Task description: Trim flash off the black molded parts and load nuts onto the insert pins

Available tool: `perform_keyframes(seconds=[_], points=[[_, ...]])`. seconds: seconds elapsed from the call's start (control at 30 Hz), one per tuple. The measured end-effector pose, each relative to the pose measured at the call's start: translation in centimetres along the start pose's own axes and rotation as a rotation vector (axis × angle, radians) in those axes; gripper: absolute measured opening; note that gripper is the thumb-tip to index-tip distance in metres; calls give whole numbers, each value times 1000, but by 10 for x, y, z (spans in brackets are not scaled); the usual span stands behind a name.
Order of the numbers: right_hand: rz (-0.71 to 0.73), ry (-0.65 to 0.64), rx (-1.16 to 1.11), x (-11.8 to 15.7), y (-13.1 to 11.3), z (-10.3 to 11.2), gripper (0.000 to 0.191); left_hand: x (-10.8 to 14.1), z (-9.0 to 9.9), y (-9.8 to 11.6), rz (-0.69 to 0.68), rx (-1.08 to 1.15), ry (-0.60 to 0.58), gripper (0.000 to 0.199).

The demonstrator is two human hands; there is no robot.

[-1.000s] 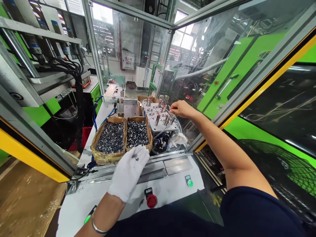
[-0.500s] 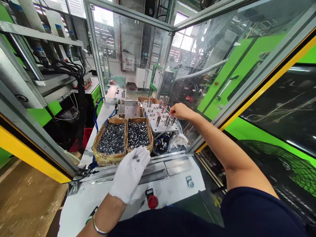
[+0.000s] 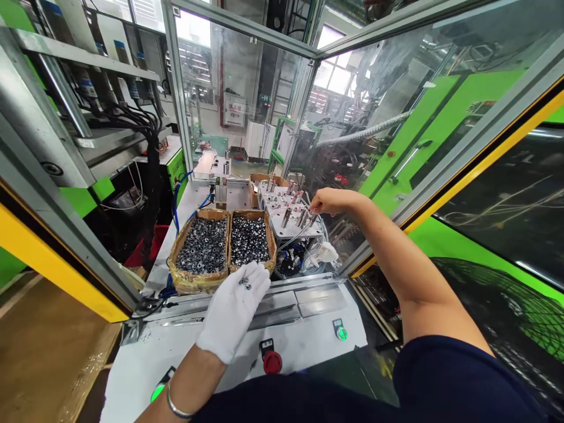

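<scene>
My left hand, in a white glove, is held palm up with its fingers stretched out in front of two boxes. A few small metal rings lie in its palm. My right hand is bare and reaches to the right side of a metal fixture plate that bears several upright metal posts. Its fingertips are pinched together at a post near the plate's right edge. What they hold, if anything, is too small to make out.
A taped carton of dark rings and a second carton of small shiny parts stand left of the fixture. A red stop button and lit green buttons sit on the front panel. Framed clear panels surround the bench.
My right hand has dropped slightly towards the near right posts of the fixture. The green buttons on the front panel have lit up. My left hand stays palm up with the rings.
</scene>
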State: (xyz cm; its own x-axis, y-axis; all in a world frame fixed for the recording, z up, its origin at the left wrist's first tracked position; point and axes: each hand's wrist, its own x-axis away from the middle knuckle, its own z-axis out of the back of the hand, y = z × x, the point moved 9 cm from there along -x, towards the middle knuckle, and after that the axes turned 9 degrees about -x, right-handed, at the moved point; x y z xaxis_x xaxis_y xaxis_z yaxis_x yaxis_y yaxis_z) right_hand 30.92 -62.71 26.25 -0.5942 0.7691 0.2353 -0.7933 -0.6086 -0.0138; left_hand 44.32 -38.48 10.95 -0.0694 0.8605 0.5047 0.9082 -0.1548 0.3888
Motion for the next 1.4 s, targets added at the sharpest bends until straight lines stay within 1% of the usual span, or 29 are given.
perform_keyframes(seconds=[0.03,0.07,0.1,0.17,0.2,0.27,0.4,0.47,0.57,0.67,0.77,0.87,0.93,1.0,1.07,1.1,1.13,1.17,1.2,1.23,1.27,1.3,1.33,1.4], points=[[-40,-1,-68,-2,6,2,23,0,1,0,-3,2,3,27],[-75,31,-139,-5,12,7,23,-1,1,1,-8,3,4,27],[-98,104,-202,-10,16,14,23,-1,1,1,-13,5,5,27],[-108,333,-275,-18,22,33,22,-2,1,2,-20,5,4,26],[-118,429,-279,-22,24,39,22,-2,1,1,-18,5,8,26],[-150,537,-250,-34,25,41,22,-3,1,0,-19,5,17,25],[-207,623,-181,-57,24,26,23,-4,3,3,-55,7,6,22],[-219,634,-151,-64,25,19,23,-4,6,3,-42,11,6,22],[-213,614,-107,-70,25,13,22,-4,9,4,-17,27,12,25],[-213,577,-58,-70,22,12,24,-3,11,8,-24,36,19,25],[-199,529,1,-64,16,10,29,-3,10,9,-11,59,11,25],[-155,468,54,-58,8,5,37,-3,5,9,9,106,-32,27],[-126,417,69,-55,6,3,43,-3,1,11,-3,134,-91,32],[-109,384,67,-50,4,5,47,-1,-3,14,-31,143,-150,40],[-111,406,61,-40,-3,13,49,1,-6,15,-48,133,-179,46],[-92,445,48,-32,-13,18,49,2,-6,15,-48,125,-181,47],[-43,484,25,-22,-28,22,47,2,-7,14,-47,120,-179,48],[34,515,-9,-10,-49,22,44,2,-8,14,-43,117,-182,49],[170,516,-56,4,-76,19,40,1,-10,12,-36,116,-188,50],[324,431,-98,16,-107,6,34,1,-12,12,-34,117,-202,50],[475,311,-138,29,-138,-10,30,0,-15,12,-35,120,-219,49],[612,161,-159,43,-167,-30,31,0,-17,12,-41,122,-236,47],[692,66,-153,54,-188,-46,34,-1,-18,12,-48,123,-249,44],[762,-28,-143,67,-213,-67,33,-2,-20,12,-52,115,-264,38]])
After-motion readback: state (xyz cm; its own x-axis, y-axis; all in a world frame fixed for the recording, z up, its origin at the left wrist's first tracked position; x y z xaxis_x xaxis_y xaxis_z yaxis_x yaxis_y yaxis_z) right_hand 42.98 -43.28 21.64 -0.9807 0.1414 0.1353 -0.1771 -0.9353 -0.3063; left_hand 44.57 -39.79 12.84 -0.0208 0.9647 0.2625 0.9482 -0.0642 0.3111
